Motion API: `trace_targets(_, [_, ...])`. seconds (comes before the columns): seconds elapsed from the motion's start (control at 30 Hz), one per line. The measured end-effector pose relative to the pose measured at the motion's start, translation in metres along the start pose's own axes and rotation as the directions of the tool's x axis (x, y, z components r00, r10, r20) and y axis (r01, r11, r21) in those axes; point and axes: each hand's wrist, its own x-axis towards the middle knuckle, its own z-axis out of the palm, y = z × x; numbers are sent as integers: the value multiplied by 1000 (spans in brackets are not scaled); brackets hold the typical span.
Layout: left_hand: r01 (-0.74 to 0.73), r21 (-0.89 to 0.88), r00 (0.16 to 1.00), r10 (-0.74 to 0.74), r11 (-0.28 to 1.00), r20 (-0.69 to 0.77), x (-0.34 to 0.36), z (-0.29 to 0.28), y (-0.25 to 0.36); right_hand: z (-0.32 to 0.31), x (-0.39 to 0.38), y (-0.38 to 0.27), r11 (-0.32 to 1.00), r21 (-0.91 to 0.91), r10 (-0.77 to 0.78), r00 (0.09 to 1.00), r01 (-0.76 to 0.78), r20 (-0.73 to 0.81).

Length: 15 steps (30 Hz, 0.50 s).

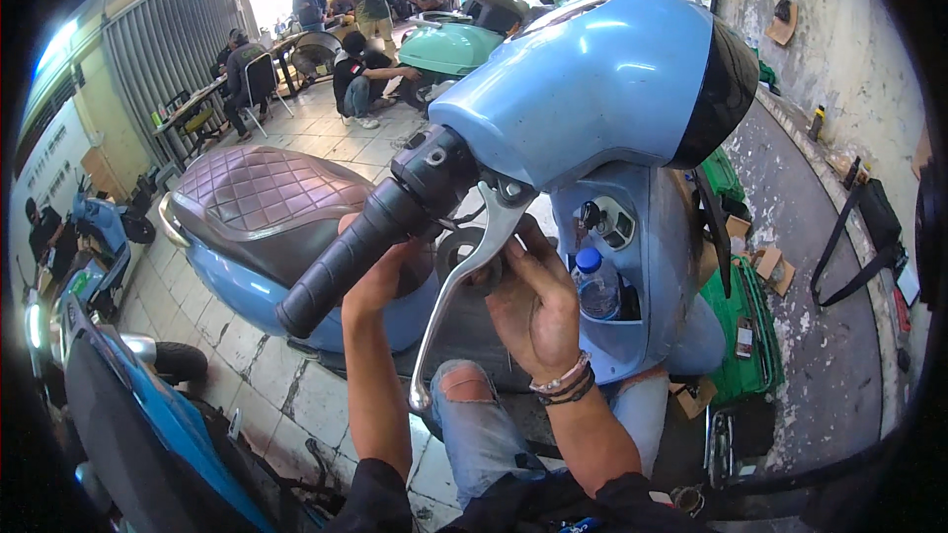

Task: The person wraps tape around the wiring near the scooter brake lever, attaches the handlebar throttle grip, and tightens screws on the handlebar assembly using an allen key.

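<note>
A light blue scooter's handlebar cover (592, 89) fills the upper middle, with a black rubber grip (346, 247) angling down to the left. Below the grip hangs a silver brake lever (459, 281). My left hand (380, 271) is raised behind the grip, which hides most of its fingers. My right hand (538, 306), wearing bracelets, is closed just behind the lever. Its fingertips hold a dark ring that looks like a roll of black tape (449, 255), partly covered by the lever.
A brown quilted seat (267, 188) lies left of the handlebar. A blue-capped bottle (596, 286) stands in the scooter's front pocket. Another scooter (138, 424) is close at lower left. Right are a green crate (746, 336) and a black bag (877, 217). People work near a mint scooter (449, 47).
</note>
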Motion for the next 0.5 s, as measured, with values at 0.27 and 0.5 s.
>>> trace_targets(0.27, [-88, -29, 992, 90, 996, 83, 31, -7, -22, -7, 4, 0, 989, 143, 26, 1000, -24, -12])
trace_targets(0.5, [-348, -87, 923, 358, 933, 139, 34, 2, -1, -8, 9, -6, 998, 55, -21, 1000, 21, -6])
